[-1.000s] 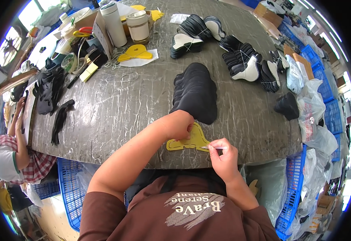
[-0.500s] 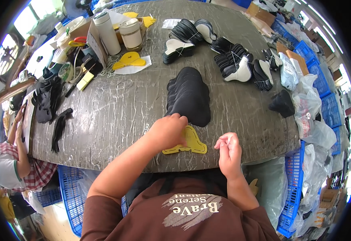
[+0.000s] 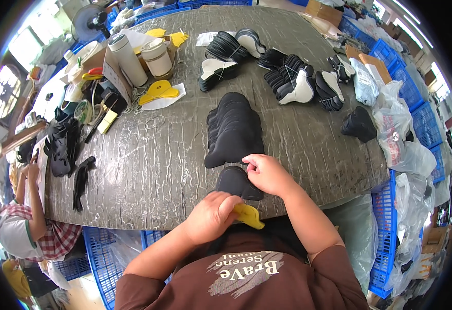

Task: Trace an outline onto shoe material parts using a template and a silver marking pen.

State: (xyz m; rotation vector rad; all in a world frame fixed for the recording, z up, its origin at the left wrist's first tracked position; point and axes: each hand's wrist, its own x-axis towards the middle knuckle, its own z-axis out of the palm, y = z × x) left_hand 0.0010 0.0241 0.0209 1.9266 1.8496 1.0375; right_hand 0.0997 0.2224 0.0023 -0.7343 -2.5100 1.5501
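Tabletop [image 3: 133, 181]: black stack [image 3: 235, 129], tied bundles [image 3: 287, 77] beyond yellow template [image 3: 250, 216] in left hand [image 3: 209, 218].

Bright light from a window [image 3: 26, 42] at upper left, glare on the tabletop [image 3: 125, 178], bowed edges, black corners

We can pass leftward over bare tabletop [image 3: 143, 178], but the black stack [image 3: 235, 129] blocks us straight ahead, tied bundles [image 3: 289, 78] beyond

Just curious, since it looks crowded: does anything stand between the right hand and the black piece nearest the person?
Nothing visible does: the right hand is by the far right edge of the black piece. The yellow template, in the left hand, is on the near side.
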